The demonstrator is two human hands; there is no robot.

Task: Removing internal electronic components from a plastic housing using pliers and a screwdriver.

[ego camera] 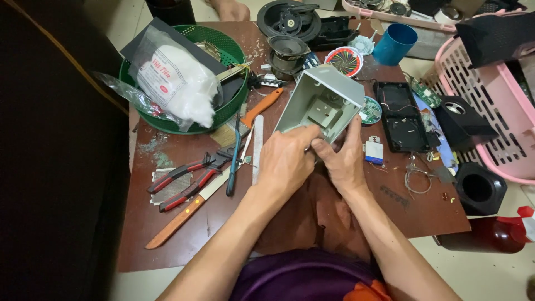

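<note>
Hands met at the near end of a grey plastic housing (323,103), an open box-shaped shell tilted away from the person, its hollow inside facing up and toward the camera. The left hand (287,161) was closed around the housing's lower left edge, its grip wrapped on the shell with the fingers curled over the rim. The right hand (343,159) held the lower right side, thumb pressed against the near edge and fingers behind the wall, so both grips were shut on the same piece. The housing was held just above the middle of a brown table (167,234) crowded with parts. Just left of the left hand lay a metal file (257,147), blue-handled pliers (234,161) and red-handled pliers (184,181), with a long knife with a wooden handle (181,220) nearer the table's front edge. A green basket (223,47) holding a white plastic bag (175,75) stood at the far left. Beyond the housing sat a speaker cone (287,53), and to its right a blue cup (394,43). A black open casing (402,117) lay just right of the right hand, and a pink basket (490,111) stood at the far right.
</note>
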